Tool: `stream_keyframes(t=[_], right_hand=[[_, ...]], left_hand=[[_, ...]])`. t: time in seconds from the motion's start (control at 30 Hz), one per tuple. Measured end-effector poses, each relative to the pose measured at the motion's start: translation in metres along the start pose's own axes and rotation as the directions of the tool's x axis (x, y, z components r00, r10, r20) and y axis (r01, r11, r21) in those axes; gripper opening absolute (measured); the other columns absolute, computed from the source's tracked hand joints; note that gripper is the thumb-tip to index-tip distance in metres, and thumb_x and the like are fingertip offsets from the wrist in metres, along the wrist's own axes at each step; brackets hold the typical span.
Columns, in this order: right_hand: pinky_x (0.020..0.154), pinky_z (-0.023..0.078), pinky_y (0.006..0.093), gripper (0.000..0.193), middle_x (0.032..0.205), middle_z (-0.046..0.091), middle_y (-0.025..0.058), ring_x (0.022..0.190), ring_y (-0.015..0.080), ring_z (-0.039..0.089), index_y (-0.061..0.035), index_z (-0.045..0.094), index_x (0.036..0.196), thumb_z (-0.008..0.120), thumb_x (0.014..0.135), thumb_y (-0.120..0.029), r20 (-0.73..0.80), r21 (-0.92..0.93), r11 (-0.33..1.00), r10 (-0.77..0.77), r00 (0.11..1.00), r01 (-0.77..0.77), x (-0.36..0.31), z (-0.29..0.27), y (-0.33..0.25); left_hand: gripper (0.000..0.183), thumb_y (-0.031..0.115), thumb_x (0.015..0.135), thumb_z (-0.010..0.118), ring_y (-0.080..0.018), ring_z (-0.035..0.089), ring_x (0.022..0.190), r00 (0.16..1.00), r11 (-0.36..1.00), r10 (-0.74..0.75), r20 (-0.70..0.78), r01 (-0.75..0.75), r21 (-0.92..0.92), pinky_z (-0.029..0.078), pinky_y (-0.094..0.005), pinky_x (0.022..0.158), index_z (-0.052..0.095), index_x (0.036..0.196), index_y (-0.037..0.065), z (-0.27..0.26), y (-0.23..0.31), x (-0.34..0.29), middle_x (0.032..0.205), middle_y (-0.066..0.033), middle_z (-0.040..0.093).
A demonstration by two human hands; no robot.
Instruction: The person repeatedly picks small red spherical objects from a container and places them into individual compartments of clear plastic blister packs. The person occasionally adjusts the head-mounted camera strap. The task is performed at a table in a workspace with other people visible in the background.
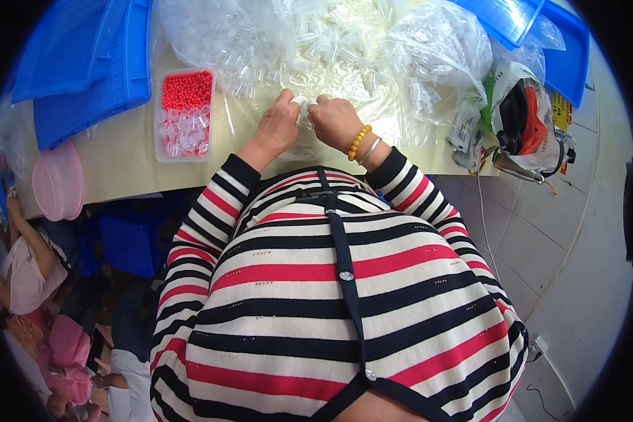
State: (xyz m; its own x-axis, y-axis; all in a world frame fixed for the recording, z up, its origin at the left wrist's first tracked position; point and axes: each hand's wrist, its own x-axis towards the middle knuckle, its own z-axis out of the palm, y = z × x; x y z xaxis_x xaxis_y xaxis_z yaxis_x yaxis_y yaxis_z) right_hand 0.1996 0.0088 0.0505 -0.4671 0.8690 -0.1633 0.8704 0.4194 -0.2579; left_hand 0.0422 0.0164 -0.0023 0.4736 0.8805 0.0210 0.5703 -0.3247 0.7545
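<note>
- I see L hand [278, 125], nearer, pinching sm white pc [299, 100] at its 1 o'clock
- R hand [335, 122] curled close, pc at its 10; R grip, pc's long axis: can't tell
- Bead tray [159, 144]: L's 9 o'clock

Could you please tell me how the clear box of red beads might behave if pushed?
The clear box would probably slide rather than tip, as it looks broad and shallow. Its small, round red beads would likely roll if spilled.

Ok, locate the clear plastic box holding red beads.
In the head view, the box sits at left, between the blue plastic trays and the left hand.
</note>
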Motion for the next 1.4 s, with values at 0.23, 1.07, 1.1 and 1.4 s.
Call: stream_keyframes(t=[0.23, 1.07, 1.1, 1.4], right_hand=[[0.061, 0.051, 0.0395, 0.007, 0.072, 0.062, 0.0149, 0.067, 0.0318, 0.063, -0.0057, 0.066, 0.072, 0.059, 0.072, -0.008, 0.051, 0.032, 0.999, -0.038, 0.998, 0.036, -0.001, 0.004, -0.003], [0.062, 0.048, 0.0451, 0.026, 0.075, 0.061, 0.0210, 0.071, 0.0396, 0.061, 0.0006, 0.064, 0.081, 0.066, 0.080, -0.025, -0.300, 0.145, 0.872, 0.489, 0.819, -0.468, -0.045, -0.009, 0.104], [0.062, 0.049, 0.0459, 0.026, 0.077, 0.061, 0.0222, 0.072, 0.0410, 0.061, 0.0004, 0.063, 0.080, 0.066, 0.080, -0.025, -0.275, 0.055, 0.859, 0.504, 0.819, -0.510, -0.039, -0.003, 0.101], [0.066, 0.052, 0.0462, 0.016, 0.088, 0.060, 0.0228, 0.072, 0.0408, 0.063, 0.0004, 0.060, 0.078, 0.062, 0.074, -0.015, -0.216, 0.006, 0.848, 0.519, 0.827, -0.531, -0.025, 0.021, 0.103]], left_hand=[[0.019, -0.006, 0.076, 0.048, -0.0382, 0.056, 0.090, 0.994, 0.989, 0.083, 0.073, -0.073, -0.132, 0.048, -0.0429, 0.077, 0.058, 0.092, -0.003, -0.008, 0.003, -0.003, 0.094, -0.0184, 0.054], [0.023, 0.006, 0.081, 0.057, -0.0366, 0.058, 0.092, 0.982, 0.879, -0.157, -0.107, 0.189, 0.437, 0.047, -0.0419, 0.080, 0.063, 0.102, -0.002, -0.148, -0.030, -0.038, 0.097, -0.0169, 0.059], [0.023, 0.006, 0.081, 0.056, -0.0371, 0.059, 0.092, 0.982, 0.853, -0.170, -0.083, 0.189, 0.487, 0.047, -0.0421, 0.079, 0.063, 0.102, -0.001, -0.148, -0.033, -0.035, 0.097, -0.0172, 0.059], [0.016, 0.010, 0.085, 0.054, -0.0395, 0.059, 0.088, 0.939, 0.809, -0.330, -0.100, 0.336, 0.482, 0.048, -0.0446, 0.077, 0.065, 0.090, -0.002, -0.156, -0.032, -0.023, 0.094, -0.0197, 0.060]])
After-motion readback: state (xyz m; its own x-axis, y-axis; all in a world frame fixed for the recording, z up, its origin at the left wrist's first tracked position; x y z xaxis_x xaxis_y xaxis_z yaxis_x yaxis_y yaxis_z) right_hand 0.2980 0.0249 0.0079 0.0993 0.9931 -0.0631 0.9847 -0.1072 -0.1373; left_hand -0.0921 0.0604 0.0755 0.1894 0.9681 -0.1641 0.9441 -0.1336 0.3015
